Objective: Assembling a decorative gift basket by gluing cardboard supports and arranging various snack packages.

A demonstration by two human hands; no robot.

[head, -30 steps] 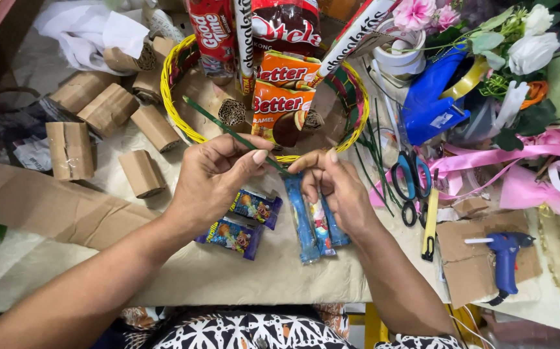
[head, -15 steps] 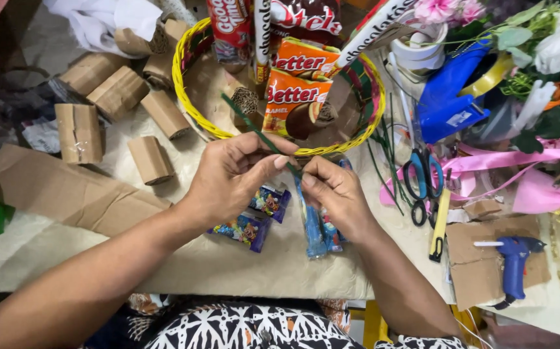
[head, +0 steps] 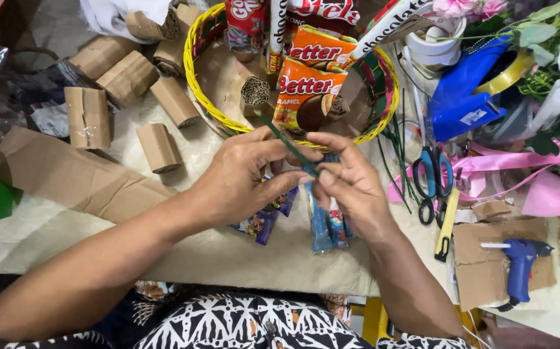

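Both forearms reach in from the near edge and meet at the middle of the table. The left hand (head: 244,178) has its fingers curled and pinched on a thin dark green floral wire stick (head: 286,142), which slants from far left to near right just above the near rim of the round yellow wicker basket (head: 193,77). The right hand (head: 351,187) faces it, thumb and fingertips closed on the near end of the same stick. Under the hands lie small shiny blue and purple snack packets (head: 325,226) on the cream paper-covered table (head: 66,226). Brown corrugated cardboard rolls (head: 128,77) sit to the far left; blue-handled scissors (head: 432,174) and a blue glue gun (head: 519,268) lie to the right, with pink ribbon (head: 519,158) beyond
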